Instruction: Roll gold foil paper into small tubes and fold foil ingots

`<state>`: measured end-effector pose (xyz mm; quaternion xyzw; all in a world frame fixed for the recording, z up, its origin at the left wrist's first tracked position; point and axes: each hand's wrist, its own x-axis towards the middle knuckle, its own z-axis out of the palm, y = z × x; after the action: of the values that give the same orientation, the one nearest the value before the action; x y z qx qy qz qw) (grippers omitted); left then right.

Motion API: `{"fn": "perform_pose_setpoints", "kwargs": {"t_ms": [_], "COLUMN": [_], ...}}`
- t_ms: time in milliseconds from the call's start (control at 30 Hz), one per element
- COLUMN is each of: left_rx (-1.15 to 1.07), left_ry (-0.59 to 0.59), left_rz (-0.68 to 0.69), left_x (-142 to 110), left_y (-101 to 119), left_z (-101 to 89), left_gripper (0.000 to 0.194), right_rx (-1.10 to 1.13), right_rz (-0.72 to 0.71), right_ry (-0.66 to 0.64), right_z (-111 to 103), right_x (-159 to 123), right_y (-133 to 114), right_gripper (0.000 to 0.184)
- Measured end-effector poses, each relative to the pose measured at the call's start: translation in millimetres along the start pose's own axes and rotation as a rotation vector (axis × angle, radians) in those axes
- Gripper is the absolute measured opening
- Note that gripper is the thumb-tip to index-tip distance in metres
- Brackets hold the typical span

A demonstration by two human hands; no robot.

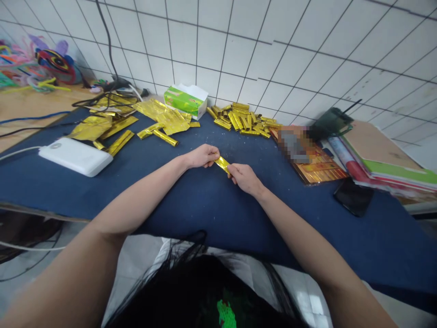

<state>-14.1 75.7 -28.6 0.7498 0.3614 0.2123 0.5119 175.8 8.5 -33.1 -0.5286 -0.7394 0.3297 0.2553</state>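
A small strip of gold foil paper [222, 164] is stretched between my two hands above the blue tabletop. My left hand [204, 156] pinches its upper left end, and my right hand [246, 177] grips the lower right end. Just beyond them lies a heap of folded gold foil pieces [241, 119] against the wall. Flat gold foil sheets [167, 119] are spread left of that heap, with a rolled gold piece [165, 137] in front of them. The fingers cover both ends of the held strip.
A white power bank [75, 156] with a cable lies at left. At the back stands a green tissue box [186, 101] near the tiled wall. On the right are a stack of books and folders [392, 157], an orange-brown packet [319, 166] and a black phone [353, 196].
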Motion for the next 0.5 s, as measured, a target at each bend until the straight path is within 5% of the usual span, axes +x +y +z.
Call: {"fn": "perform_pose_setpoints", "kwargs": {"t_ms": [500], "left_rx": [-0.035], "left_ry": [0.165], "left_rz": [0.006], "left_x": [-9], "left_y": [6], "left_z": [10.9], "left_gripper": [0.023], "right_rx": [-0.035], "right_rz": [-0.038], "right_ry": [0.053], "right_z": [4], "right_x": [7], "right_y": [6], "right_gripper": [0.043]}}
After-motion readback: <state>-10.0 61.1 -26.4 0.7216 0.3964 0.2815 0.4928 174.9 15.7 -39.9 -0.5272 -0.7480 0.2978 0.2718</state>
